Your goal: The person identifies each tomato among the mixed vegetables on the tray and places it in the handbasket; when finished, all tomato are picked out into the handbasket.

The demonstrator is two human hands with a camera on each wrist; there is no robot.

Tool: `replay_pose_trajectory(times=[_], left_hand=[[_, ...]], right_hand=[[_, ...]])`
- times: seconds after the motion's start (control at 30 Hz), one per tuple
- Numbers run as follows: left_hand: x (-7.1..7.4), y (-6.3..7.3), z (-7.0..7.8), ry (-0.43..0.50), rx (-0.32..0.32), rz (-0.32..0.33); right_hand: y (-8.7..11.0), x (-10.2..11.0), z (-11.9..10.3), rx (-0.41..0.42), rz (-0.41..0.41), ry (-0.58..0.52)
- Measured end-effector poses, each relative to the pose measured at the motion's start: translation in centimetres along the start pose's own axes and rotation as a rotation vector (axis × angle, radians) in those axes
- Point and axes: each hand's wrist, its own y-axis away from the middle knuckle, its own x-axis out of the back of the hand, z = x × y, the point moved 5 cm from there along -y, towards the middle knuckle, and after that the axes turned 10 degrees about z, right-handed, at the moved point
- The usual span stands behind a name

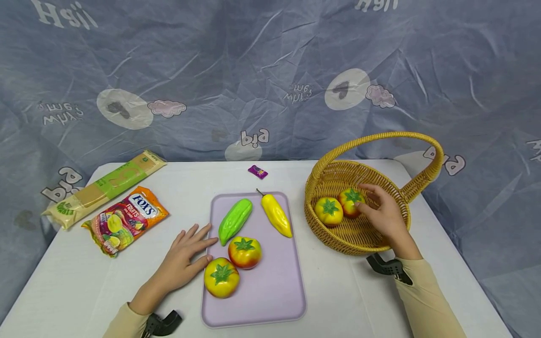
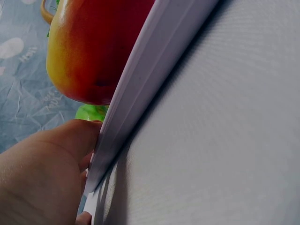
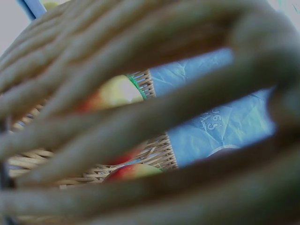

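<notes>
My left hand (image 1: 186,258) rests with fingers spread at the left rim of a lilac tray (image 1: 274,291), its thumb beside a yellow-red toy tomato (image 1: 221,278). Another toy tomato (image 1: 244,252), a green bumpy toy vegetable (image 1: 235,220) and a yellow toy chili pepper (image 1: 276,215) lie on this tray. Inside a wicker basket (image 1: 338,241), my right hand (image 1: 383,213) has its thumb and fingertips at the right side of a toy tomato (image 1: 349,202). A yellower toy tomato (image 1: 328,211) sits beside that one. Blurred wicker strands (image 3: 117,122) hide my right hand in the right wrist view.
A Fox's candy bag (image 1: 127,220) and a long green-and-tan packet (image 1: 105,188) lie at the left. Behind the tray is a small purple wrapped candy (image 1: 258,172). The basket's tall handle (image 1: 380,136) arches over its opening. A blue-grey printed cloth (image 1: 270,84) hangs behind the table.
</notes>
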Motion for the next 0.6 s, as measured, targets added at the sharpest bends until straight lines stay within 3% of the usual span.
replay_pose_trajectory(times=[0.6], left_hand=[[-0.03,0.08,-0.09,-0.004,-0.016,0.009]], right_hand=[[0.42,0.46,-0.72,0.042,0.078,-0.027]])
